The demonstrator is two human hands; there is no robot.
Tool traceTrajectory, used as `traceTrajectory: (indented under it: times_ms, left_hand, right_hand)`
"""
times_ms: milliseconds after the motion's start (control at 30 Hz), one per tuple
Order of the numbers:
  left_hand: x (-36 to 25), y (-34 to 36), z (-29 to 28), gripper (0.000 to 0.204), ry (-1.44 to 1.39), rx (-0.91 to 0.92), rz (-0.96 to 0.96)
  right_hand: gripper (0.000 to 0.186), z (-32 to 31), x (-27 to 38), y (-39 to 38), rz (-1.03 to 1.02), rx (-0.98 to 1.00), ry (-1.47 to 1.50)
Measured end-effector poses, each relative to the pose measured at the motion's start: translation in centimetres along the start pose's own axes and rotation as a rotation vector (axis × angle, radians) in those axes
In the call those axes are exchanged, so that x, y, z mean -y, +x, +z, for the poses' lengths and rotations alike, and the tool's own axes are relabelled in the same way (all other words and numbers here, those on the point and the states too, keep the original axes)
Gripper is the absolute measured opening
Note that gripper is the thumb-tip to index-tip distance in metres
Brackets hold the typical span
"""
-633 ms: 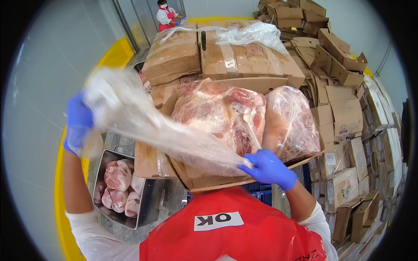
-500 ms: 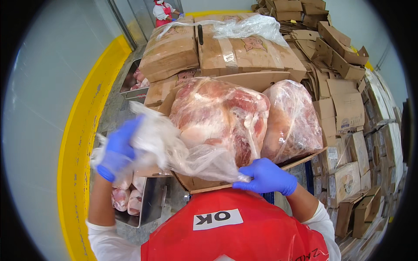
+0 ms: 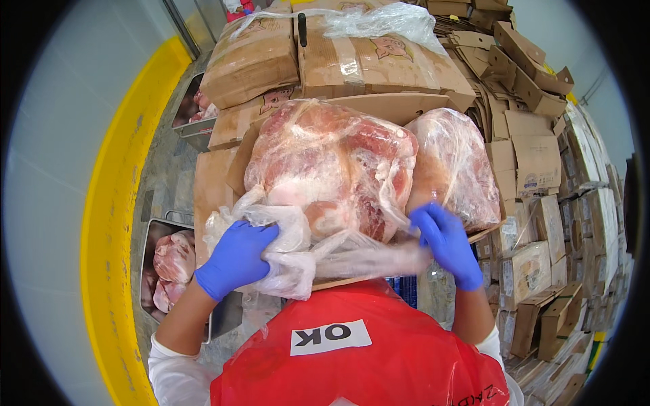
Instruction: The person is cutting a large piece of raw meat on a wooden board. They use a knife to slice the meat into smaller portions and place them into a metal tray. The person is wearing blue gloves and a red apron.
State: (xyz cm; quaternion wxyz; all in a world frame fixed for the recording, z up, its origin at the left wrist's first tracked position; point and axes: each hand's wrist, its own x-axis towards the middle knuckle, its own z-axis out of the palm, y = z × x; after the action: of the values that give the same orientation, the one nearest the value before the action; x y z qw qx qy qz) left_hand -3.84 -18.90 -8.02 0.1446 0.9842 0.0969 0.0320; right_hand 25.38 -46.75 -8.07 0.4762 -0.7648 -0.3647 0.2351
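Note:
A large piece of raw meat (image 3: 318, 155) lies in an open cardboard box (image 3: 399, 103) before me, and loose clear plastic wrap (image 3: 291, 247) bunches along its near side. My left hand (image 3: 237, 260), in a blue glove, is closed on that wrap at the box's near left corner. At the near right side of the meat, my right hand (image 3: 447, 247) pinches a strand of the plastic, its fingers bent and slightly blurred. A second meat piece (image 3: 455, 169), still covered in clear film, sits beside the first on the right.
Closed cartons (image 3: 369, 64) stand behind the box, with plastic film (image 3: 386, 24) and a dark handle (image 3: 302, 30) on top. Metal bins of meat (image 3: 145, 271) stand at the left near a yellow kerb (image 3: 112, 203). Flattened cardboard (image 3: 535, 155) and stacked boxes (image 3: 531, 277) crowd the right.
My left hand has come down and right with the wrap, from beside the box to its near left corner. My right hand has moved right and up. The view has shifted slightly.

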Motion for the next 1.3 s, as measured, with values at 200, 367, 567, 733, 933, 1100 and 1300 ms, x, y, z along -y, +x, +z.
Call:
traceTrajectory:
  times_ms: [200, 367, 567, 733, 933, 1100, 1300]
  left_hand:
    - [0.2, 1.3, -0.4, 0.056, 0.058, 0.115, -0.031]
    - [1.2, 0.2, 0.5, 0.055, 0.018, 0.068, -0.01]
    - [1.8, -1.2, 2.1, 0.053, -0.046, -0.083, 0.011]
    - [1.2, -2.9, 1.6, 0.05, -0.058, -0.203, -0.041]
    - [1.6, -7.3, -0.4, 0.044, 0.023, -0.472, -0.149]
    - [3.0, -12.9, 1.9, 0.042, -0.093, -0.494, -0.42]
    - [2.2, -10.9, 2.1, 0.077, -0.182, -0.668, -0.412]
  right_hand:
    - [0.029, 4.8, 2.3, 7.7, -0.252, -0.195, -0.823]
    - [0.02, -1.2, -2.3, 4.1, -0.137, -0.405, -0.688]
    - [0.021, -4.2, -2.1, 2.4, 0.046, -0.482, -0.674]
    - [0.051, 0.3, 6.9, 6.7, -0.613, -0.26, -0.614]
    - [0.052, 10.0, 10.0, 15.8, -0.917, -0.021, -0.736]
    - [0.034, 10.9, 12.6, 21.5, -0.933, 0.181, -0.762]
    - [0.01, 11.8, 15.0, 28.4, -0.96, -0.109, -0.784]
